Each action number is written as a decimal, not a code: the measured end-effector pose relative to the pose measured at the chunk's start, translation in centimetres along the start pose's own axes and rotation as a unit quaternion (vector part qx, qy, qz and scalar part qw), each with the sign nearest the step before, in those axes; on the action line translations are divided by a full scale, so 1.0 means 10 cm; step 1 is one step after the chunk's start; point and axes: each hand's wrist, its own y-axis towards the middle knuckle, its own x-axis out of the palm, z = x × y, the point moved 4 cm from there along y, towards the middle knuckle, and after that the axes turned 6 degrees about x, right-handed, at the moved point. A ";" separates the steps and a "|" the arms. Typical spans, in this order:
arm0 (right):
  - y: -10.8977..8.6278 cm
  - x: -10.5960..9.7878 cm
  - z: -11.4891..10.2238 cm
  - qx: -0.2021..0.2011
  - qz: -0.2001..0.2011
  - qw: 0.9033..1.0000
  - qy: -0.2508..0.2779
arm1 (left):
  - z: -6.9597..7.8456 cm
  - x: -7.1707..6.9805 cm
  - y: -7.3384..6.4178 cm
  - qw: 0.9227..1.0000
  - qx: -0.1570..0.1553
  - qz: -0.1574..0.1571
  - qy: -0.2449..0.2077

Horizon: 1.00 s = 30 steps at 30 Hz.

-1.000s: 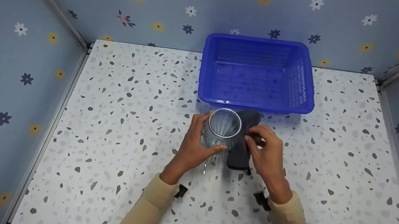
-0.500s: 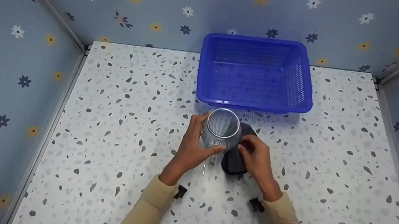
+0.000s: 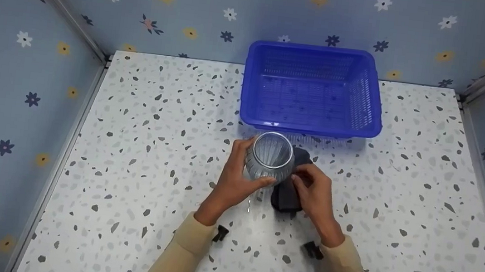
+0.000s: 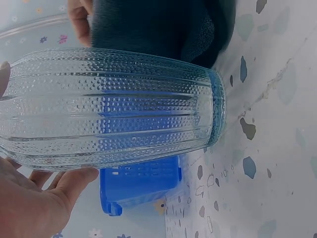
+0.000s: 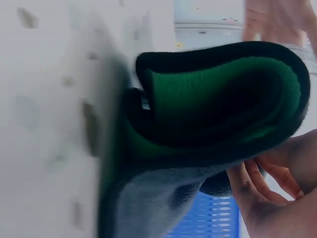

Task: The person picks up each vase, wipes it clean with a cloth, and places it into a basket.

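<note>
A clear ribbed glass vase (image 3: 268, 171) stands upright in front of the basket, with its round rim facing the head camera. My left hand (image 3: 238, 174) grips its upper part, thumb in front and fingers along the left side. In the left wrist view the bumpy glass (image 4: 114, 111) narrows toward its base, close over the table. Against the vase's right side lies a folded dark grey cloth (image 3: 286, 198). My right hand (image 3: 316, 192) pinches the cloth by its upper edge. The right wrist view shows the folded cloth's (image 5: 223, 79) green inner face and black border.
A blue perforated plastic basket (image 3: 309, 127) stands behind the vase, near the back wall (image 3: 193, 7). The white speckled table (image 3: 158, 112) has flower-patterned panels on its left, right and far sides.
My right hand has moved left and nearer to me, drawing the cloth down along the vase. The left hand and vase have stayed almost still. In the last half second little has moved.
</note>
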 end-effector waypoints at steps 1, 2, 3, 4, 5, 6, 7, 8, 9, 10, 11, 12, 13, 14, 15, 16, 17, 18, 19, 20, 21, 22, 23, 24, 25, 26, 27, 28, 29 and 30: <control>0.00 -0.03 -0.04 0.000 0.004 1.000 0.005 | 0.00 0.00 0.00 1.000 0.002 0.001 -0.001; 0.01 -0.05 -0.08 -0.002 0.009 1.000 0.009 | 0.00 0.00 0.00 1.000 0.004 0.002 -0.001; 0.02 -0.08 -0.12 -0.004 0.013 1.000 0.015 | 0.00 0.00 0.00 1.000 0.005 0.003 -0.001; 0.02 -0.10 -0.17 -0.007 0.017 1.000 0.022 | 0.00 0.00 0.00 1.000 0.007 0.004 0.000; 0.03 -0.13 -0.22 -0.009 0.020 0.999 0.028 | 0.00 0.00 0.00 1.000 0.008 0.004 0.001; 0.04 -0.15 -0.26 -0.011 0.023 0.999 0.033 | 0.00 0.00 0.00 1.000 0.008 0.004 0.001; 0.04 -0.17 -0.31 -0.016 0.027 0.999 0.034 | 0.00 0.00 0.00 1.000 0.009 0.004 0.003; 0.05 -0.19 -0.36 -0.022 0.032 0.999 0.030 | 0.00 0.00 0.01 1.000 0.010 0.004 0.004; 0.05 -0.21 -0.40 -0.028 0.036 0.999 0.027 | 0.00 0.00 0.01 1.000 0.011 0.004 0.005; 0.06 -0.22 -0.45 -0.034 0.039 0.998 0.024 | 0.00 0.00 0.01 1.000 0.011 0.004 0.006; 0.07 -0.24 -0.50 -0.039 0.042 0.998 0.019 | 0.00 0.00 0.01 1.000 0.011 0.004 0.006; 0.07 -0.24 -0.54 -0.044 0.045 0.998 0.015 | 0.00 0.00 0.01 1.000 0.011 0.005 0.007; 0.08 -0.25 -0.58 -0.048 0.046 0.998 0.012 | 0.00 0.00 0.01 1.000 0.010 0.005 0.007; 0.09 -0.26 -0.62 -0.051 0.047 0.998 0.010 | 0.00 0.00 0.01 1.000 0.010 0.005 0.007; 0.09 -0.26 -0.65 -0.053 0.046 0.998 0.009 | 0.00 0.00 0.00 1.000 0.009 0.004 0.009; 0.09 -0.26 -0.68 -0.053 0.046 0.998 0.008 | 0.00 0.00 0.00 1.000 0.008 0.004 0.010; 0.10 -0.26 -0.70 -0.052 0.046 0.998 0.004 | 0.00 0.00 0.00 1.000 0.008 0.004 0.011; 0.10 -0.26 -0.71 -0.050 0.045 0.998 0.002 | 0.00 0.00 0.01 1.000 0.009 0.004 0.013; 0.10 -0.25 -0.71 -0.049 0.044 0.998 -0.002 | 0.00 0.00 0.01 1.000 0.010 0.003 0.014; 0.10 -0.25 -0.72 -0.048 0.043 0.998 -0.005 | 0.00 0.00 0.01 1.000 0.011 0.003 0.015; 0.10 -0.25 -0.72 -0.047 0.040 0.998 -0.007 | 0.00 0.00 0.01 1.000 0.013 0.003 0.016; 0.10 -0.25 -0.71 -0.046 0.037 0.998 -0.007 | 0.00 0.00 0.01 1.000 0.016 0.004 0.016; 0.09 -0.25 -0.71 -0.045 0.032 0.998 -0.007 | 0.00 0.00 0.01 1.000 0.017 0.003 0.016; 0.09 -0.26 -0.71 -0.045 0.027 0.999 -0.004 | 0.00 0.00 0.01 1.000 0.019 0.003 0.015; 0.08 -0.26 -0.70 -0.045 0.022 0.999 -0.002 | 0.00 -0.01 0.00 1.000 0.020 0.003 0.015; 0.08 -0.26 -0.71 -0.045 0.018 0.999 -0.001 | 0.00 -0.01 0.00 1.000 0.021 0.003 0.014; 0.07 -0.26 -0.70 -0.044 0.015 0.999 -0.001 | 0.00 -0.01 0.00 1.000 0.020 0.003 0.014; 0.07 -0.26 -0.70 -0.043 0.014 0.999 -0.002 | 0.00 -0.01 0.00 1.000 0.020 0.002 0.013; 0.06 -0.26 -0.69 -0.043 0.013 0.999 -0.004 | 0.00 0.00 0.00 1.000 0.019 0.001 0.012; 0.06 -0.26 -0.68 -0.043 0.015 0.999 -0.005 | 0.00 0.00 0.00 1.000 0.020 0.001 0.013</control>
